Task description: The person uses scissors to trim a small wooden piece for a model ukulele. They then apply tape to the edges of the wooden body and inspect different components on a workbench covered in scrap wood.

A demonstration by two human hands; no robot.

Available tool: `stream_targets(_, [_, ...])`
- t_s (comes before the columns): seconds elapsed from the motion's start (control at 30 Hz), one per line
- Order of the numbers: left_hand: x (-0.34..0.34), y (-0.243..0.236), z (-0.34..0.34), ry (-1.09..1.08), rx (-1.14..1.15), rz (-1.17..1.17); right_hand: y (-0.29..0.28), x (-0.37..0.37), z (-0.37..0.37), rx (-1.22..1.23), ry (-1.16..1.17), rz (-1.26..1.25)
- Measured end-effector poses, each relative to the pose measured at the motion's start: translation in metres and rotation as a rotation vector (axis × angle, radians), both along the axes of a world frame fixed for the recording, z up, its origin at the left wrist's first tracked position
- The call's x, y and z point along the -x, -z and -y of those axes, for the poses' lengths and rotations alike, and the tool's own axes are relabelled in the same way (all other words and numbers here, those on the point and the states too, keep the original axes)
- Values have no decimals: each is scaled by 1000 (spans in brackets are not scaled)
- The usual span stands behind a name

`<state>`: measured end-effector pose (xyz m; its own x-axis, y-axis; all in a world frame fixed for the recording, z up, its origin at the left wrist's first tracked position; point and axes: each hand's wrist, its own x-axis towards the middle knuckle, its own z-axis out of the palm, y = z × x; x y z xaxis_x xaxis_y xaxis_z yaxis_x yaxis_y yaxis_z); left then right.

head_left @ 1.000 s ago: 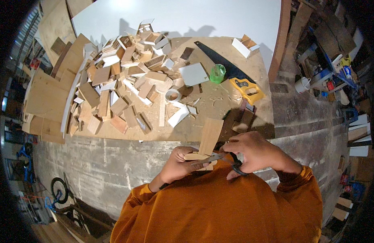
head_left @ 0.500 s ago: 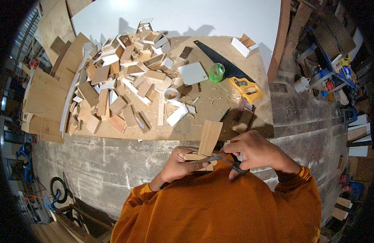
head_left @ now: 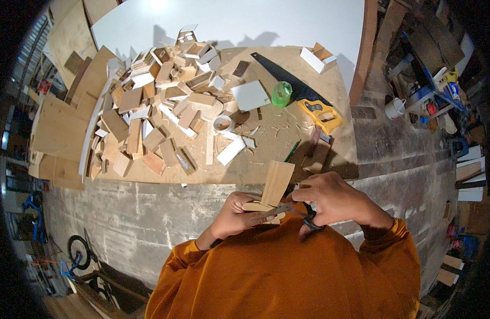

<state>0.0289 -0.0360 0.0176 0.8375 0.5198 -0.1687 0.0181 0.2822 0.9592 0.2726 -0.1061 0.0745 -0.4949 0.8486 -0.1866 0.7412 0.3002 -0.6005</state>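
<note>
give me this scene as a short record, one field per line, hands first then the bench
left hand: holds small light wood pieces
right hand: grips scissors by the black handles
scissors blades: grey, in front of the foot of a slightly tilted wood panel; contact unclear
bench: heaped wooden offcuts on the left
handsaw: right side of bench, yellow handle nearest the person
green cup: beside the saw blade
floor: grey; bicycle wheel at lower left

A yellow-handled, black-bladed handsaw (head_left: pixel 303 92) is lying beside a translucent green cup (head_left: pixel 281 94) at far right. Brown and white wooden blocks (head_left: pixel 176 92) are lying heaped at far left.
</note>
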Motion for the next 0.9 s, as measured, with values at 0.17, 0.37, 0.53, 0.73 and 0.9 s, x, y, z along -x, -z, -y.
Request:
stream_targets(0.17, [0,3,-3,22,-16,16,3,-1,0,-51,17,-16])
stream_targets(0.37, [6,20,-11,-38,171,70,5,-14,-1,-91,73,-107])
stream_targets(0.53, [8,27,-17,-81,322,149,15,-17,-2,158,287,-280])
stream_targets(0.73, [3,31,-18,-83,364,125,39,24,-14,148,558,-951])
stream_targets(0.9, [2,31,-20,-79,308,72,48,41,-21,126,557,-1060])
